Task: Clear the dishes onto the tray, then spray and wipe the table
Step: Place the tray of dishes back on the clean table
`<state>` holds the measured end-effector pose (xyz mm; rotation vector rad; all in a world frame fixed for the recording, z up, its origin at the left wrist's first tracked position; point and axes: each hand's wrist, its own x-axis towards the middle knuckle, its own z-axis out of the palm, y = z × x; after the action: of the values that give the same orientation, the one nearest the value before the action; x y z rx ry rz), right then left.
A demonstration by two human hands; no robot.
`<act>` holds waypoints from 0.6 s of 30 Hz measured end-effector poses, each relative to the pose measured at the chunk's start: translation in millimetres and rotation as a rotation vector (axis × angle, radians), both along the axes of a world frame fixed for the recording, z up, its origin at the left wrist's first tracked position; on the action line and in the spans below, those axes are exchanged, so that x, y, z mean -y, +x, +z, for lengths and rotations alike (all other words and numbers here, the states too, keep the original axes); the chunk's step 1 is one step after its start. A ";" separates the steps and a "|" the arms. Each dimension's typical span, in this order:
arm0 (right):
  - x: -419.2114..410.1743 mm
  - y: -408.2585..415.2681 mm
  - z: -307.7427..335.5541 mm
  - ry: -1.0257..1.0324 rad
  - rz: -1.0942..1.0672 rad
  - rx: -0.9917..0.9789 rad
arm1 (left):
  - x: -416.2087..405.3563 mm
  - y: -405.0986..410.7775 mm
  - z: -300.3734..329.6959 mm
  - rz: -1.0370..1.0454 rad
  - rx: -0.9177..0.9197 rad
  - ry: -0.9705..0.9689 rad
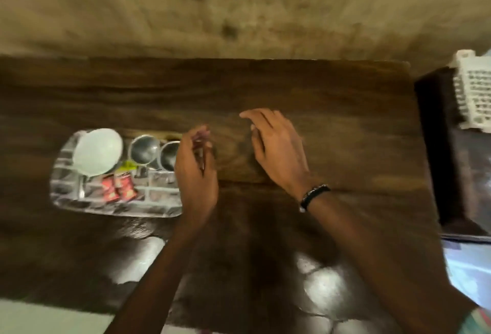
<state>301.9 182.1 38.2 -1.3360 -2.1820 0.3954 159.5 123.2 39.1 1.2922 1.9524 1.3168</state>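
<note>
From the head camera I look down on a dark brown wooden table [305,89], and the whole view is smeared by motion blur. On its left part sits a shiny rectangular steel tray with compartments [79,203]. In the tray I make out a pale round bowl [98,151] at the far left corner, two small round steel cups [144,150] side by side to its right, and two small red sachets [118,187] just in front of the bowl. My left hand [195,171] is at the tray's right end, covering that edge; its fingers are curled inward, and something thin and dark seems to lie between them, but the blur keeps me from telling whether it grips anything. My right hand [276,150], with a dark beaded bracelet [314,196] on the wrist, hangs over bare wood near the table's middle, fingers loosely spread and holding nothing. At the far right, off the table, a white latticed plastic basket [474,89] rests on a dark surface.
</note>
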 end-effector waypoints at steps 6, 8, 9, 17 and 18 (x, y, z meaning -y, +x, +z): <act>43.6 -190.9 3.7 0.017 0.238 -0.060 | 84.7 -177.8 5.7 0.198 -0.082 -0.016; 60.3 -248.7 3.6 0.022 0.308 -0.055 | 110.7 -231.9 7.9 0.286 -0.079 -0.011; 69.6 -277.1 3.0 0.025 0.343 -0.053 | 123.8 -259.2 7.9 0.336 -0.074 -0.009; 137.1 -482.9 -28.7 -0.125 0.582 -0.155 | 213.6 -462.4 -42.2 0.834 -0.263 0.051; 146.9 -506.7 -33.4 -0.171 0.591 -0.161 | 224.2 -487.5 -48.2 0.919 -0.273 0.021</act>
<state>-204.8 35.2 4.8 -0.6772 -2.4116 0.8932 -328.0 -101.0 -9.1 0.5669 2.9071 1.5846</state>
